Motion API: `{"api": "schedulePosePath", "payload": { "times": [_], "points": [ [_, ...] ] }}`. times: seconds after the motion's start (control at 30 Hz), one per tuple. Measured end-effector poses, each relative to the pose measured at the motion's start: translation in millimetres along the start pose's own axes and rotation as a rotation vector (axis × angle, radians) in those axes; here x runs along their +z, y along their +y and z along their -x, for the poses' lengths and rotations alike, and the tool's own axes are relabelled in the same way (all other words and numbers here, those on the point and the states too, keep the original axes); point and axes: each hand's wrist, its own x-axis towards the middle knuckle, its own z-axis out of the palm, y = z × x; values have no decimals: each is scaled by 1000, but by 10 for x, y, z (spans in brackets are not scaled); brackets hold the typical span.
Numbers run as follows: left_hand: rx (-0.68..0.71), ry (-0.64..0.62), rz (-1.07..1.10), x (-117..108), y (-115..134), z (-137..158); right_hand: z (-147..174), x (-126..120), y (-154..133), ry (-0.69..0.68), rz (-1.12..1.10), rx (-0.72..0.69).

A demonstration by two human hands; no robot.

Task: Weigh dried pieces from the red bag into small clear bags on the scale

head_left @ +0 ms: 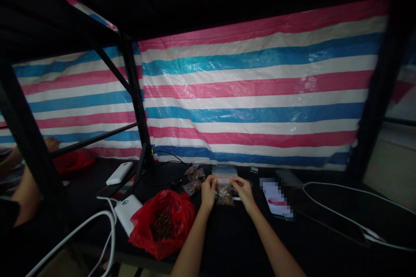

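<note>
Between my two hands is a small clear zip bag point(225, 195) with brown bits in its lower part. My left hand point(208, 190) pinches the bag's upper left edge, and my right hand point(243, 189) pinches its upper right edge. Behind it lies what looks like a stack of clear plastic bags point(224, 170). Left of my left hand, several filled small bags point(194, 179) lie on the black table. An opened red plastic bag point(175, 214) holds many small brown pieces point(163, 226), too small to name.
White power banks point(128, 212) and a white cable point(110, 220) lie at the left, near a black metal post point(134, 95). A phone point(277, 201) and a looped cable point(338, 212) are at the right. A striped sheet hangs behind. Another person's arm point(27, 186) shows at far left.
</note>
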Motion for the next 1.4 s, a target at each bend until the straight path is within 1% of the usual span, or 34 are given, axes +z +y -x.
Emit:
{"api": "schedulePosePath", "payload": {
  "times": [0.13,0.33,0.4,0.57,0.77,1.0,1.2,1.4],
  "points": [
    [-33,-22,-18,29,3,34,1,-1,30,41,10,-1],
    [-10,-51,6,26,-26,-4,-24,-4,61,-40,-23,21],
    [-2,-52,12,19,-18,-10,-22,-4,72,-42,4,2],
    [2,-42,47,24,-30,-12,-4,-19,82,12,175,-103],
    [-95,-69,186,65,-117,-30,3,-39,99,-27,261,-165],
    [-157,-89,244,59,-85,-24,16,-47,86,-54,340,-201],
    [-127,-61,201,49,-101,-41,18,-33,49,-4,384,-262],
    [-64,-47,140,40,-87,-42,34,-29,30,-5,426,-302]
  ]
}}
